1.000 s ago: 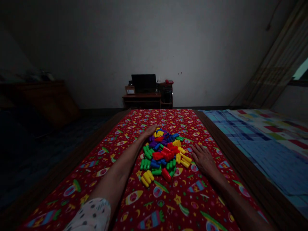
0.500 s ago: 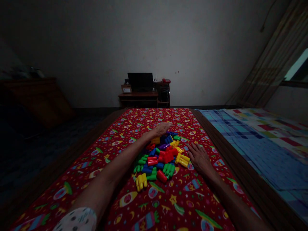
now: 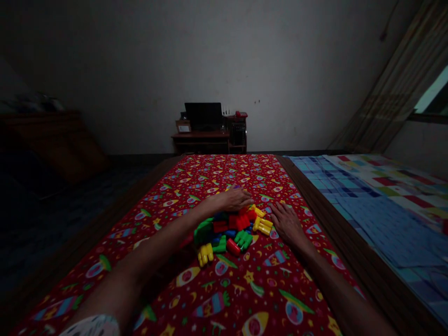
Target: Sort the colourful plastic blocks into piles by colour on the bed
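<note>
Sleeve: at the near left I see the white, dark-spotted fabric sleeve (image 3: 93, 326) on my left arm.
Cloth: the red cotton-looking cloth printed with rockets and stars (image 3: 268, 287) carries the whole heap of glossy plastic blocks (image 3: 233, 233).
Yellow blocks: I count three clearly, one at the near left corner (image 3: 205, 255) and two at the right edge (image 3: 262, 226).
Green blocks: one at the near middle (image 3: 220, 244), one ribbed piece beside the red cylinder (image 3: 244, 239), and more bunched at the left, too overlapped for me to count.
Red blocks: one rounded cylinder at the near edge (image 3: 233, 247); the others cluster mid-heap, their number unclear.
Blue blocks: only parts show between the others.
Right hand: my right hand (image 3: 287, 223) lies palm down on the cloth, right of the heap, fingers open and spread, holding nothing, tips near the yellow pieces.
Left hand: my left hand (image 3: 235, 199) is palm down over the far side of the heap, hiding blocks; I cannot tell whether its fingers grip any.
Bedding: blue checked bedding (image 3: 315, 175) lies off to the right.
Desk: against the far wall, a brown wooden desk (image 3: 201, 135) bears one black monitor (image 3: 203, 116) and one labelled box (image 3: 183, 126).
</note>
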Action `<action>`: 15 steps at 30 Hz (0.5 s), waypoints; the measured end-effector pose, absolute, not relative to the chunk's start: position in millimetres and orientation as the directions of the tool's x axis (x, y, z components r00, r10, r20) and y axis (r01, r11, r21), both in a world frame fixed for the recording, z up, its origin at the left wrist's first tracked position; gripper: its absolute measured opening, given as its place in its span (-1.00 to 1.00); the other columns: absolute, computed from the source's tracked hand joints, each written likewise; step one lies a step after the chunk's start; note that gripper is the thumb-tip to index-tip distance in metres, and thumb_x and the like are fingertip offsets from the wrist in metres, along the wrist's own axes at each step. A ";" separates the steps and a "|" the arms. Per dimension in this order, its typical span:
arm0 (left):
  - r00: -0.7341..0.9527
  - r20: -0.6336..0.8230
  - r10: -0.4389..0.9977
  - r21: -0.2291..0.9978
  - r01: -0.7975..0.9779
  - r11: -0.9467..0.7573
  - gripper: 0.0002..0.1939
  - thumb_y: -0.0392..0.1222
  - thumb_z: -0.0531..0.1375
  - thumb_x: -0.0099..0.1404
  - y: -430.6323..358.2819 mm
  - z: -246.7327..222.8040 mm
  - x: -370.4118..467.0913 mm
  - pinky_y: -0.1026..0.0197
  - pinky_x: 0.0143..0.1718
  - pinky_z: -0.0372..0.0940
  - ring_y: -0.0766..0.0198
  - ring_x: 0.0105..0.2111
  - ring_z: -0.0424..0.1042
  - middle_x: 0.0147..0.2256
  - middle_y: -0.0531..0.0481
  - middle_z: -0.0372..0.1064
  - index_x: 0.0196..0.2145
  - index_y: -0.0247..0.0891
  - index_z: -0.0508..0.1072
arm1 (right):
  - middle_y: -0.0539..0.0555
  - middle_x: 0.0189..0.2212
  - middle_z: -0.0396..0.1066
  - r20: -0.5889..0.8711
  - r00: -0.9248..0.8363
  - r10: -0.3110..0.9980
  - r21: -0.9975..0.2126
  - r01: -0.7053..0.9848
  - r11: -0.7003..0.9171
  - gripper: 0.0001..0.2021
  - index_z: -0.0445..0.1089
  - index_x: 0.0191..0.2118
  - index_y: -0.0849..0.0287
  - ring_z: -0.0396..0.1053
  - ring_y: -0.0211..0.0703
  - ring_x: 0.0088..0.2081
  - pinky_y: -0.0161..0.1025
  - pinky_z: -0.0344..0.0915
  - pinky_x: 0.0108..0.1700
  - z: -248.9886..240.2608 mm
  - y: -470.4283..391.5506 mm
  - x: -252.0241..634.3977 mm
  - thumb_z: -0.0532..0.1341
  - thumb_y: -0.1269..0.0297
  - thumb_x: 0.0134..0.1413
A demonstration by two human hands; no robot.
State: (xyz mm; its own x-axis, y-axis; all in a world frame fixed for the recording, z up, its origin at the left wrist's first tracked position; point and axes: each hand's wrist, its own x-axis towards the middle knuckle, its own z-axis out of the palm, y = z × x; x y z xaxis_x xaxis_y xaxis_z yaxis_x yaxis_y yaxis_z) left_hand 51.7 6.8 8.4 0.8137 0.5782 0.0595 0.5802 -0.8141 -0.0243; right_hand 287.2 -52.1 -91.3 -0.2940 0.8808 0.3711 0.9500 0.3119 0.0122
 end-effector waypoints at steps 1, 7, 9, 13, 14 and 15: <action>0.846 0.090 0.525 -0.060 0.531 -0.845 -0.64 -0.12 -0.09 0.46 -10.5 7.0 55.5 0.15 0.07 0.15 0.22 0.00 0.37 0.01 -0.06 0.45 -0.07 -0.19 0.47 | 0.20 0.21 0.22 0.373 -0.299 0.879 0.015 0.948 0.317 -0.54 0.27 0.20 0.19 0.12 0.12 0.22 0.05 0.04 0.19 -91.6 -52.0 287.6 -0.11 0.20 0.31; 0.944 0.186 0.273 -0.123 0.298 -0.947 -0.57 0.03 -0.06 0.42 -104.0 -26.6 86.6 -0.06 0.26 -0.10 0.12 0.23 0.11 0.17 -0.06 0.26 0.16 -0.12 0.27 | 0.20 0.22 0.21 0.369 -0.293 0.882 -0.008 0.948 0.318 -0.54 0.26 0.21 0.21 0.07 0.09 0.25 0.03 0.01 0.22 -93.1 -51.3 289.3 -0.11 0.22 0.31; 0.932 0.200 0.301 -0.133 0.331 -0.934 -0.57 -0.01 -0.05 0.42 -107.8 -36.3 85.1 -0.06 0.28 -0.15 0.13 0.22 0.12 0.14 -0.05 0.30 0.17 -0.13 0.25 | 0.20 0.22 0.22 0.368 -0.283 0.886 -0.023 0.949 0.313 -0.54 0.26 0.21 0.22 0.07 0.08 0.26 0.04 0.00 0.22 -92.9 -50.9 289.1 -0.11 0.21 0.32; 0.905 0.173 0.390 -0.166 0.417 -0.894 -0.62 -0.13 -0.02 0.41 -82.9 -39.5 64.9 -0.07 0.29 -0.17 0.10 0.21 0.14 0.16 0.03 0.30 0.13 -0.08 0.32 | 0.22 0.21 0.22 0.359 -0.288 0.888 -0.033 0.947 0.320 -0.53 0.25 0.21 0.22 0.07 0.09 0.25 0.06 0.02 0.20 -92.5 -50.0 289.0 -0.12 0.21 0.31; 0.904 0.164 0.395 -0.169 0.420 -0.892 -0.63 -0.14 -0.02 0.41 -77.6 -37.0 58.3 -0.06 0.29 -0.17 0.10 0.22 0.14 0.18 0.05 0.28 0.13 -0.07 0.32 | 0.22 0.22 0.22 0.358 -0.289 0.888 -0.029 0.947 0.320 -0.53 0.25 0.21 0.22 0.07 0.10 0.25 0.06 0.02 0.20 -92.5 -49.8 289.2 -0.12 0.21 0.31; 0.906 0.159 0.393 -0.165 0.416 -0.894 -0.62 -0.13 -0.02 0.41 -75.3 -33.4 51.6 -0.05 0.29 -0.16 0.10 0.23 0.12 0.19 0.07 0.25 0.14 -0.05 0.32 | 0.22 0.22 0.21 0.359 -0.290 0.887 -0.025 0.947 0.320 -0.53 0.25 0.21 0.22 0.07 0.11 0.24 0.06 0.02 0.20 -92.5 -49.7 289.4 -0.12 0.21 0.31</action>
State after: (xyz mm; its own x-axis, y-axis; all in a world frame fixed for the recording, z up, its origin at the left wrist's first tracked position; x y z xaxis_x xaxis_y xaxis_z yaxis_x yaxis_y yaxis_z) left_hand 51.6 -75.3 -33.4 0.9059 0.3926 0.1586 0.4163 -0.8941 -0.1649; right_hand 289.4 -49.7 -92.5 -0.2901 0.8871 0.3591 0.9471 0.3198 -0.0249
